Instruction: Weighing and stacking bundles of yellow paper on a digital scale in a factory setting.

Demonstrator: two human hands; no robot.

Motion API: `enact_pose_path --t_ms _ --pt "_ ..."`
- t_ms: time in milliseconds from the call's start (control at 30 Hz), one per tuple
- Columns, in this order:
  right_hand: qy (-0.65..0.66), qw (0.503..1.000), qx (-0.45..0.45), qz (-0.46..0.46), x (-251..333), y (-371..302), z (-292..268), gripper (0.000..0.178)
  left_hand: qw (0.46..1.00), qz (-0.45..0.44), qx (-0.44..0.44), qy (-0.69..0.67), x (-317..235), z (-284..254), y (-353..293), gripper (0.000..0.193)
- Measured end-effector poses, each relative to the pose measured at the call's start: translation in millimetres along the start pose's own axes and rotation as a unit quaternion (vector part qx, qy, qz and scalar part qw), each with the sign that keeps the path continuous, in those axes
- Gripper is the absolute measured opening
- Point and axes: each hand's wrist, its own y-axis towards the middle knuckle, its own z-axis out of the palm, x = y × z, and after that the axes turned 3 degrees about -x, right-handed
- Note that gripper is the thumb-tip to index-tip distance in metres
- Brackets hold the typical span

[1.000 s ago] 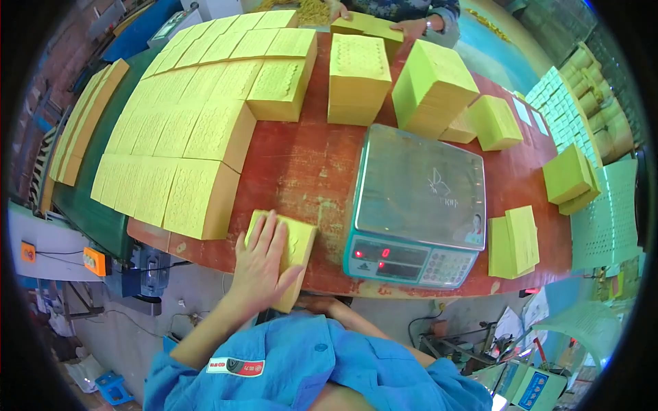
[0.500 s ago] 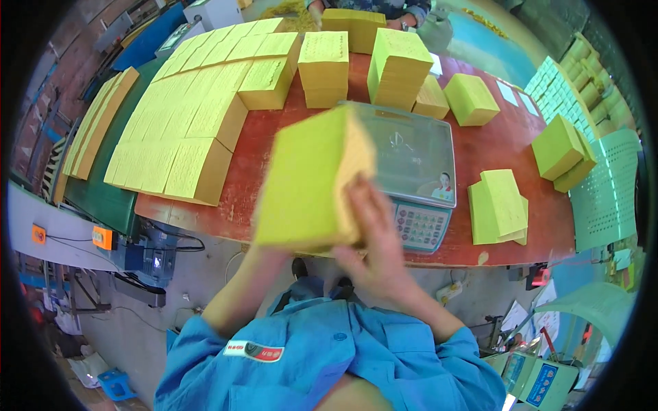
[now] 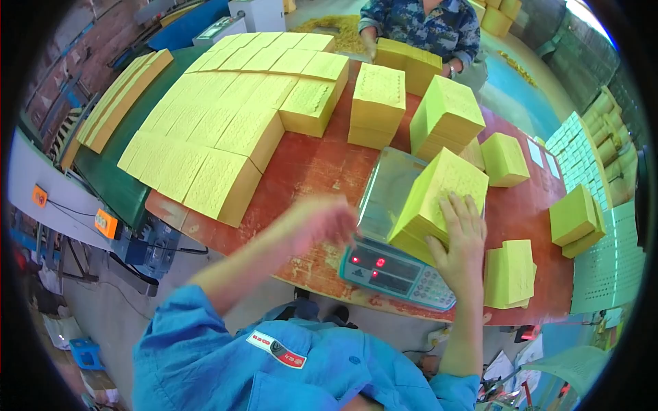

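Observation:
A thick stack of yellow paper sheets (image 3: 439, 195) rests on the right part of a tabletop scale (image 3: 377, 267), which has a lit red display and a keypad. My right hand (image 3: 461, 236) lies on that stack, fingers stretched over its dimpled face and thumb by the near edge. To the left of the scale, my left hand (image 3: 325, 222) is over the red table (image 3: 308, 164), apart from the stack and blurred by motion. I see nothing in it, but how far its fingers are closed does not show.
Rows of yellow stacks (image 3: 219, 116) cover the table's left side. A tall stack (image 3: 378, 96) and another (image 3: 449, 113) stand beyond the scale; smaller stacks (image 3: 508, 274) lie to its right. Across the table, a co-worker (image 3: 428, 31) in camouflage clothing handles another stack.
The yellow stack, held up between both hands before, has moved right and down onto the scale. My left hand has let go and moved left. The view has shifted, showing more of the co-worker.

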Motion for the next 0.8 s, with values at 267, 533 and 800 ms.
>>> enact_pose_path --t_ms 267,533,800 --pt "0.114 0.984 -0.132 0.039 82.1 9.3 -30.1 0.054 0.536 0.183 -0.412 0.714 -121.7 -163.4 188.7 0.089" --pt "0.297 0.955 -0.015 0.009 150.6 13.9 35.9 0.043 0.533 0.147 -0.350 0.756 -80.7 -161.5 171.4 0.083" --pt "0.357 0.928 -0.058 -0.084 158.9 87.9 109.4 0.043 0.582 0.312 -0.174 0.730 16.6 -89.7 -23.9 0.078"
